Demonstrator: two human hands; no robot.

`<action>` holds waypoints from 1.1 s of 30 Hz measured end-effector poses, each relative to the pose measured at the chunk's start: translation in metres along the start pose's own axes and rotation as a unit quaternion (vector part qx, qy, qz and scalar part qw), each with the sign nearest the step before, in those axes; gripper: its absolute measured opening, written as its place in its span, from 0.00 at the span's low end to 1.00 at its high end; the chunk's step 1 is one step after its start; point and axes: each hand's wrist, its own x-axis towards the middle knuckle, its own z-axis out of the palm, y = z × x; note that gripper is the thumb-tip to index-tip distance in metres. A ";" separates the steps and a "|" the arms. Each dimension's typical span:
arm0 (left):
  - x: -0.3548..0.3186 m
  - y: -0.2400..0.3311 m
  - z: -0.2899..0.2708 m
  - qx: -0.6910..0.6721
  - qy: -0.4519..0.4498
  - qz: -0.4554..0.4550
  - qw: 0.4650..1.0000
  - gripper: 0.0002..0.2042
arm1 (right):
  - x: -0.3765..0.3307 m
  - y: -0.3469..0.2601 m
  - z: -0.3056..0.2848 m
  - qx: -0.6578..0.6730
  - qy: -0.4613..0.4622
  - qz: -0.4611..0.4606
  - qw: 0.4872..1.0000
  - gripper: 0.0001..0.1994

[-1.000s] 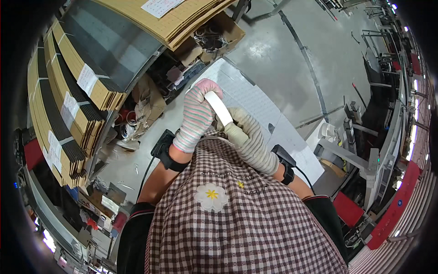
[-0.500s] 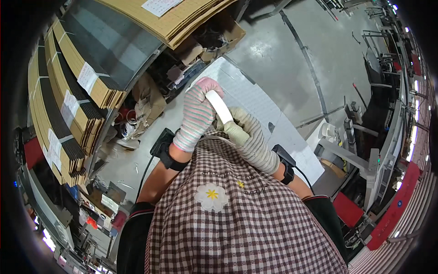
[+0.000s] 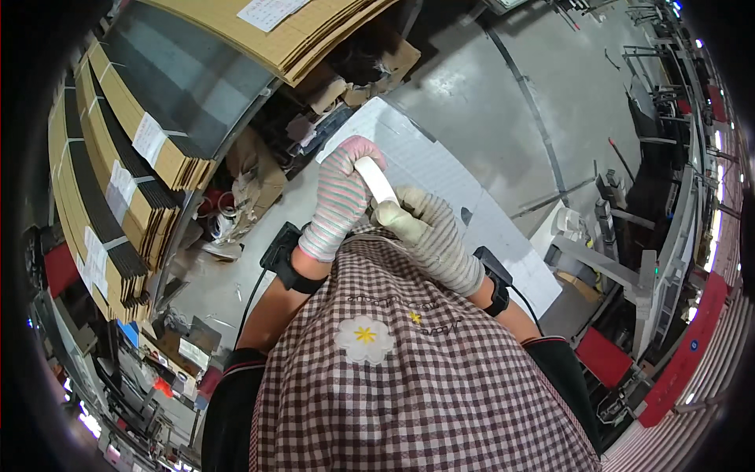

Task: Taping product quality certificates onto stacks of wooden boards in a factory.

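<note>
Between my two hands is a white tape roll [image 3: 377,181], seen by its curved outer edge, tilted down to the right. My left hand [image 3: 346,177], in a pink and grey striped glove, is closed round its upper left end. My right hand [image 3: 422,218], in a greyish striped glove, grips the lower end with the thumb pressed on the white band. The fingers of both hands partly hide the roll. Below the hands hangs my checked apron [image 3: 377,315] with a flower patch.
Beyond my hands lies a large white board [image 3: 440,173]. Bundles of strapped cardboard [image 3: 118,173] with paper labels stand on a metal table [image 3: 189,71] at left. A cardboard stack [image 3: 314,39] is at the top. Metal frames [image 3: 598,267] stand at right on the grey floor [image 3: 472,86].
My right thumb has moved up and left along the white band, so less of it shows. My left hand has hardly moved.
</note>
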 end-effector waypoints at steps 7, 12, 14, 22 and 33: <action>0.001 -0.001 0.000 -0.201 -0.039 -0.086 0.975 0.03 | -0.001 0.004 -0.002 0.078 -0.075 -0.104 0.989 0.14; -0.005 0.024 -0.001 -0.168 -0.006 -0.085 0.982 0.14 | 0.000 -0.001 -0.013 -0.124 -0.067 -0.284 0.948 0.11; -0.014 0.043 -0.008 -0.114 0.021 -0.095 0.989 0.15 | -0.002 -0.003 -0.016 -0.108 -0.029 -0.255 0.960 0.11; -0.040 0.090 -0.025 0.205 -0.054 0.054 0.976 0.10 | 0.006 -0.002 -0.014 -0.274 0.031 -0.356 0.893 0.09; -0.029 0.089 -0.036 0.400 -0.073 0.191 0.893 0.04 | 0.002 -0.006 -0.009 -0.444 0.072 -0.418 0.789 0.09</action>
